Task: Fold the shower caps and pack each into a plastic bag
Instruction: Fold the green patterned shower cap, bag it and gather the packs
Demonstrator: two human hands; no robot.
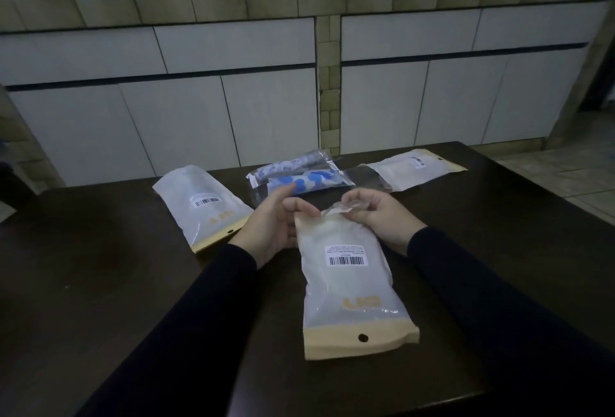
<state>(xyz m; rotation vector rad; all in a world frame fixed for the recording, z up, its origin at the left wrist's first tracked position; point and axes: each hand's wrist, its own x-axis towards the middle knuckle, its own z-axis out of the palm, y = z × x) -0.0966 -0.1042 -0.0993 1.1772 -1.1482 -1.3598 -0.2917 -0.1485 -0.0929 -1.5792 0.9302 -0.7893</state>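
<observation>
- While both hands work its far end, the plastic bag lies flat on the dark table, centre-front, long axis running near-to-far w/ a slight tilt; tan header strip w/ hang hole at the near end, mouth at the far end.
- Mouth sits right at the fingers; the bag body trails back toward the person, between the two forearms.
- Left hand: fingers curled round the far-left corner of the bag, thumb on top, gripping it.
- Right hand: thumb and fingertips pinch a clear crinkled flap at the mouth. Judgement: this is either the bag's lip or the cap's edge; cannot tell which.
- Both hands approx. equally near the mouth; right one holds the loose part, so it likely leads the next tuck or seal.
- Contents: whitish mass inside, probably a folded shower cap; frosted film blurs it.
- Outward: a filled bag left of the hands, another bag far right, two clear packs w/ blue-patterned caps just beyond the left fingers.
- Hidden: left palm underside, mouth interior; dim light mutes detail.
</observation>
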